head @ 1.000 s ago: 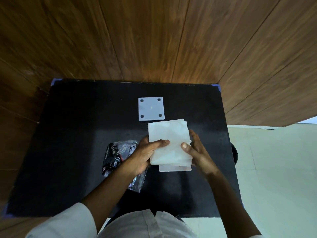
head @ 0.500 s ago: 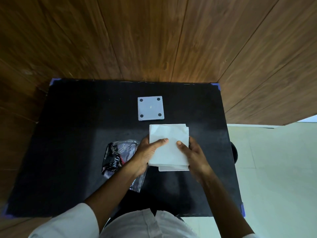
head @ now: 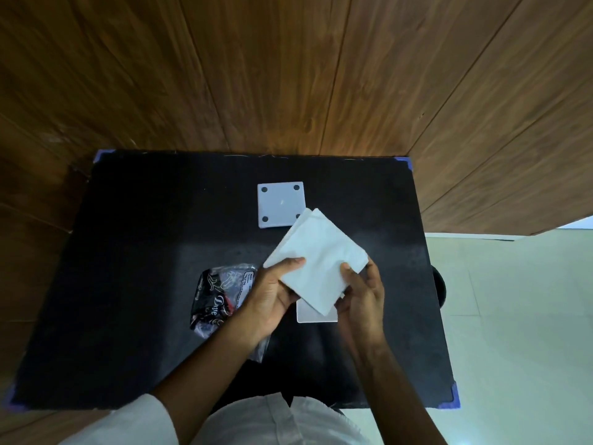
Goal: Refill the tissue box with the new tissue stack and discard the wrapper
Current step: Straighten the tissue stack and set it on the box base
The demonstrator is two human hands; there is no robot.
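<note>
White and soft-edged, the tissue stack (head: 316,258) is a thick square wad of folded sheets, turned cornerwise so that one corner points away from the person and another toward them; a second layer shows as a thin offset edge along its far-left side. It is held above the black tabletop (head: 134,284), its far corner overlapping the near-right corner of a white square plate with four dark dots (head: 279,203). Beneath its near corner a white flat-edged part, likely the tissue box (head: 316,316), shows only as a pale strip; its form cannot be determined. The left hand (head: 272,293) is partly closed on the stack's left edge, thumb across the top face, fingers underneath. The right hand (head: 364,293) is likewise curled on the right edge, thumb tip on top, fingers behind. The black printed plastic wrapper (head: 221,293) lies crumpled on the tabletop just left of the left hand, partly under the wrist.
</note>
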